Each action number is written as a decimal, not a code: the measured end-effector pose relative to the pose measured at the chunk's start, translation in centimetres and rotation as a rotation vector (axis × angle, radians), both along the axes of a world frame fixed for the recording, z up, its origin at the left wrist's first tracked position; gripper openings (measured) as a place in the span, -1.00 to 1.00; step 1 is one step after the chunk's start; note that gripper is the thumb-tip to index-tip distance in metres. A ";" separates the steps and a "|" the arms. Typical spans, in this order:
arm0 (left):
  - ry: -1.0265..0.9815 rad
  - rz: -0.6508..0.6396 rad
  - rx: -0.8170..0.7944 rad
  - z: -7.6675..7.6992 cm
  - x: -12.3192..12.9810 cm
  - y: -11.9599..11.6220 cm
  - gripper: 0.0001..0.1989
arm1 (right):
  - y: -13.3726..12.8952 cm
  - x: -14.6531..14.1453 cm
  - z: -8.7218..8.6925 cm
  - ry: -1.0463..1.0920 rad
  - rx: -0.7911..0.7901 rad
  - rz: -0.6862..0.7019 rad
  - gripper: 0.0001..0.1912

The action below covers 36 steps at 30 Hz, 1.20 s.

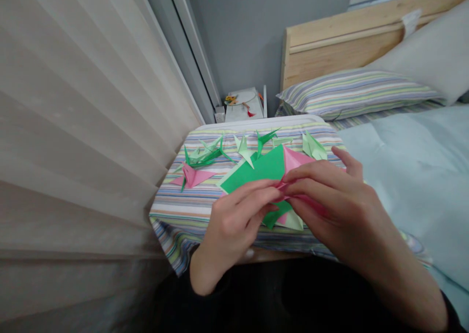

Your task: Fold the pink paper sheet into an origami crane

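Observation:
Pinched between the fingertips of my left hand [240,213] and my right hand [330,191] is a piece of pink origami paper [311,204], raised just above the table and partly hidden by my fingers. Both hands are closed on it, and their tips nearly meet; the right little finger sticks out. Green paper sheets [256,171] and a pink sheet [295,158] lie spread under and behind the hands. Beyond them sit several folded paper cranes, among them a pink crane [190,175], a dark green crane [266,140] and a pale green crane [244,148].
A striped cloth [176,201] covers the small table. A pale curtain [91,127] hangs close on the left. To the right is a bed with a light blue quilt [414,152] and a striped pillow [359,91]. A white box [242,109] stands behind the table.

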<state>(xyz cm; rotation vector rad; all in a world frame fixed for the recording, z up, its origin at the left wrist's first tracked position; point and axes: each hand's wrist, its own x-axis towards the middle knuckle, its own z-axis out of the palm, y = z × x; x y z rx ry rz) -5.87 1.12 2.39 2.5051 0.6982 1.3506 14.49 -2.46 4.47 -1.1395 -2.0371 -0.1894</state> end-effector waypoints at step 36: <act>-0.195 0.041 -0.370 0.4 0.3 -0.4 -0.92 | -0.4 0.1 0.3 0.038 -0.221 -0.019 -0.82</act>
